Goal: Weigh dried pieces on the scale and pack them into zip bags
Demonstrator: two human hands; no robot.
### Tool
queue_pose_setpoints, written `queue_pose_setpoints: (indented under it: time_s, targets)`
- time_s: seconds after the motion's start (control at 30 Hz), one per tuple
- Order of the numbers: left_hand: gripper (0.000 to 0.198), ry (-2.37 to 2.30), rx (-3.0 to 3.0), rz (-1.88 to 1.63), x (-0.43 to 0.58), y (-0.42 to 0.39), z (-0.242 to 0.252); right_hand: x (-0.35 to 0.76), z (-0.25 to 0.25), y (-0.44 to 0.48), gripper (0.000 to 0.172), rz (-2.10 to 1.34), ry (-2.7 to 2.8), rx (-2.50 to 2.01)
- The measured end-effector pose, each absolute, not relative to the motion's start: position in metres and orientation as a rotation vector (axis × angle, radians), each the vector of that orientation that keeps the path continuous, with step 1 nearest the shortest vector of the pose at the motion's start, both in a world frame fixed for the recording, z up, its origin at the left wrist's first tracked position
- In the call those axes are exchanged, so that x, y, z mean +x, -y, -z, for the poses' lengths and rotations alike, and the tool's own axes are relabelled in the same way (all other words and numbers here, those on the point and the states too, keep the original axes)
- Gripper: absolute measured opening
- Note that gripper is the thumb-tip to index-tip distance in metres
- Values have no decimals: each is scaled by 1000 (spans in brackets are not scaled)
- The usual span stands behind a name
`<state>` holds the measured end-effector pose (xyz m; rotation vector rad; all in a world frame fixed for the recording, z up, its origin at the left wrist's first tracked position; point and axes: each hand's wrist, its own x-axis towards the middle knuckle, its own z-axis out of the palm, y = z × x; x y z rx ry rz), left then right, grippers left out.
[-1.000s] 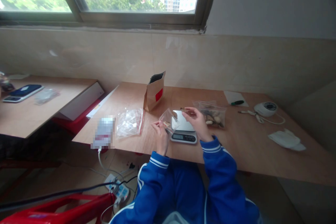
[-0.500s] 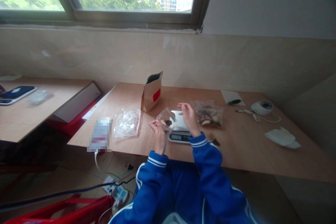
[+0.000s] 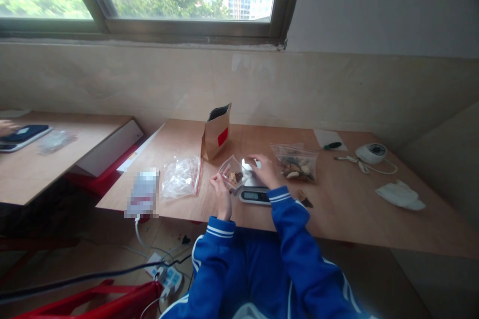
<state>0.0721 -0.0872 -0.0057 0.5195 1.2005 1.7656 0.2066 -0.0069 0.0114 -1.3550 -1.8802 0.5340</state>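
Note:
My left hand (image 3: 220, 190) pinches the near edge of a small clear zip bag (image 3: 232, 173) holding a few brown and pale pieces, held just left of a small digital scale (image 3: 256, 194). Over the scale's platform lies my right hand (image 3: 265, 169), its fingers on the bag's far edge. Right of the scale stands a larger clear bag of mixed pieces (image 3: 295, 163). A dark piece (image 3: 304, 199) lies on the table (image 3: 348, 214) by my right sleeve.
A brown paper pouch with a red label (image 3: 216, 132) stands behind the scale. A stack of clear zip bags (image 3: 180, 175) lies left, a blurred packet (image 3: 143, 192) at the table's left edge. Right: pen (image 3: 332, 145), white device with cable (image 3: 369, 152), tissue (image 3: 400, 194). Another person's hand (image 3: 6, 126) at a left table.
My right hand dropped from above the scale to the small bag's far edge. The bag, which was lifted and tilted, has come down nearer the scale. A dark piece now lies on the table.

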Motion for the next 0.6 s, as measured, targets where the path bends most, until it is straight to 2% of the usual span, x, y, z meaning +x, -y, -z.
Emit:
queue_pose_setpoints:
  time_s: [0.1,0.23,0.4,0.6]
  targets:
    - [32,-1161,525,-1765,72,85,5,214,-37,19,32,-712,1648,-1168]
    - [33,-1137,525,-1762,74,85,2,211,-64,37,28,-831,1831,-1002]
    - [31,-1111,556,-1734,74,91,0,209,-51,46,32,-925,1664,-1035]
    - [36,-941,698,-1500,64,92,-17,210,-43,52,38,-1065,1691,-954]
